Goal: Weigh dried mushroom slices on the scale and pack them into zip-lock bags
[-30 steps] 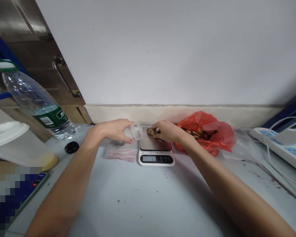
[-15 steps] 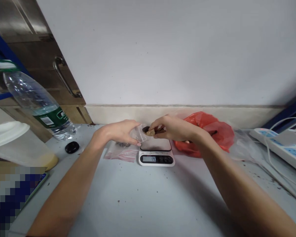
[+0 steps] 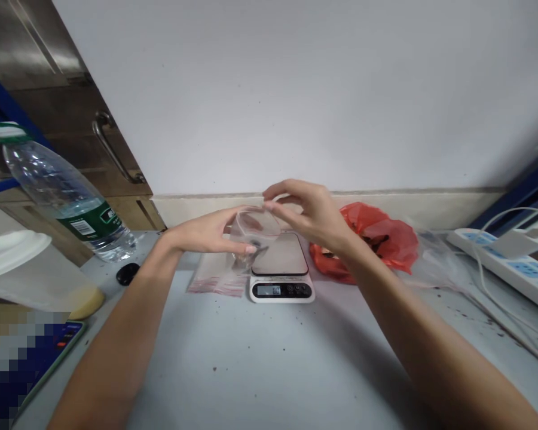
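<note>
My left hand (image 3: 210,233) grips a clear zip-lock bag (image 3: 260,222) by its left side, thumb in front and fingers behind. Some small dark pieces show low in the bag, near my thumb. My right hand (image 3: 307,209) is at the bag's top edge, thumb and forefinger pinched on its rim. Beneath the bag and just right of it stands a white kitchen scale (image 3: 283,291), its display reading about 0.0. A stack of flat zip bags (image 3: 217,280) lies under my left hand. To the right, an open red plastic bag (image 3: 399,239) holds brownish dried pieces.
At left are a tilted-looking water bottle (image 3: 78,197), a white-lidded cup (image 3: 22,269), a black round object (image 3: 128,274) and a phone (image 3: 67,343). A power strip (image 3: 511,263) with white cables lies at right. The wall (image 3: 318,107) rises behind the scale.
The brownish piece has left my right hand, which has risen to the zip bag's rim. The dark pieces are off the scale, and its display went from about 49 to 0.0.
</note>
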Tool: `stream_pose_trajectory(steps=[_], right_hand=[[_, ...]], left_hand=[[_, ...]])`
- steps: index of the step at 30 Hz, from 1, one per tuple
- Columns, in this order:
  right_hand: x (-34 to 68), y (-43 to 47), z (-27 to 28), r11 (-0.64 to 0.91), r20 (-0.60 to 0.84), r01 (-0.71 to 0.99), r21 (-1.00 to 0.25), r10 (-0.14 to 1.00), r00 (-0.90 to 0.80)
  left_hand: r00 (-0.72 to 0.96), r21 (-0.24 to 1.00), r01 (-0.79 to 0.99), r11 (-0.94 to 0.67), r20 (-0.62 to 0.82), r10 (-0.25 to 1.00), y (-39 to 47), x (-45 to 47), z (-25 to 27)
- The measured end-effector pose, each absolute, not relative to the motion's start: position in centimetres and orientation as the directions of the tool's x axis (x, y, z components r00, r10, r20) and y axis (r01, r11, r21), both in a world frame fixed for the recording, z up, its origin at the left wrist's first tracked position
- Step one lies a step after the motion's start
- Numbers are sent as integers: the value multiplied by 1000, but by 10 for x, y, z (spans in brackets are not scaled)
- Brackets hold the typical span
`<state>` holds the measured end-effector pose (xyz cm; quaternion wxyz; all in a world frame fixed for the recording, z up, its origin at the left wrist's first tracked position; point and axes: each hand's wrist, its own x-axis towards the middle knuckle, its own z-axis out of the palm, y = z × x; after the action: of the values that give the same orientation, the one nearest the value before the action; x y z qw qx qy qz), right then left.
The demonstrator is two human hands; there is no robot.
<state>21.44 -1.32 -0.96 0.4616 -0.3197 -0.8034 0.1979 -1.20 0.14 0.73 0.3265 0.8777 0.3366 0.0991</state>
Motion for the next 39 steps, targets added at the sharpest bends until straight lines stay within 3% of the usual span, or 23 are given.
stream_pose_trajectory(steps=[6,9,13,17,22,27,30,35,39], right_hand=[[232,-16,1,707,488,225,-670,648,-584],[236,-16,3,682,512,222,-697,690,-512],[238,-16,4,627,538,189,-756,759,-366],[246,-15,7,577,496,195,-793,798,-342],[256,-16,12,611,560,268,-745,791,-246],[256,-18,14,619,573,249,-744,784,-238],[256,-16,12,638,611,222,-737,770,-183],[258,-13,9,511,434,199,-836,839,-329],[261,-11,7,423,329,187,-887,862,-386]], left_hand=[[756,875,211,-435,136,640,12,-19,-3],[685,944,111,-310,154,712,12,-15,-4],[545,908,188,-375,221,809,7,-6,0],[505,862,280,-423,243,828,5,0,0],[463,882,245,-403,259,848,2,5,-1],[436,828,335,-450,287,853,-5,10,5],[440,851,274,-448,303,845,-7,12,7],[371,879,115,-463,395,841,-7,14,5],[329,867,104,-488,433,839,-8,15,3]])
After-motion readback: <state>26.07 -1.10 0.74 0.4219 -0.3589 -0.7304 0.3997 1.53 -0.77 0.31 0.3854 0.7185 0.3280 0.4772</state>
